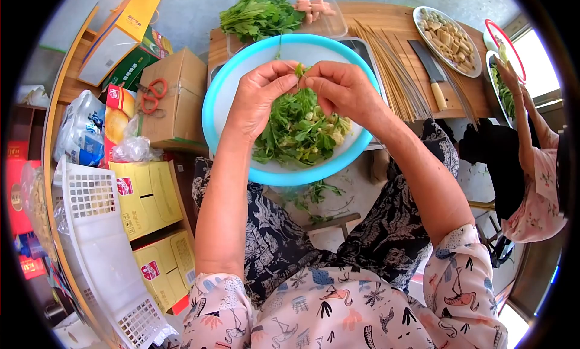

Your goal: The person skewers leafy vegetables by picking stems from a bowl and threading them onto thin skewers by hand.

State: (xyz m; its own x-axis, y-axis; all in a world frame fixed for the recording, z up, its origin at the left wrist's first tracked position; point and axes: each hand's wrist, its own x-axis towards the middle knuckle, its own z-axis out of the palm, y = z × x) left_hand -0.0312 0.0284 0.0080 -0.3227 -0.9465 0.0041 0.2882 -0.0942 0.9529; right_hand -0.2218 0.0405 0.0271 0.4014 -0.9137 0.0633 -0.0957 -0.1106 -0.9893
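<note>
Both hands are raised over a white basin with a light blue rim (212,116). My left hand (264,92) pinches a small leafy green sprig (300,72) between thumb and finger. From the other side, my right hand (343,90) closes its fingertips on the same sprig. Below them, a heap of loose leafy greens (290,134) lies in the basin, with pale yellowish pieces (332,131) at its right side. Behind the basin, more leafy greens (260,16) and pink sausage pieces (314,8) sit in a clear tray.
On the wooden table (386,17) are thin skewers (393,71), a cleaver (428,65) and a plate of cut pieces (447,38). Another person's hand (506,77) is at the right, by a dish of greens (502,92). Red-handled scissors (154,95) rest against a cardboard box (181,95).
</note>
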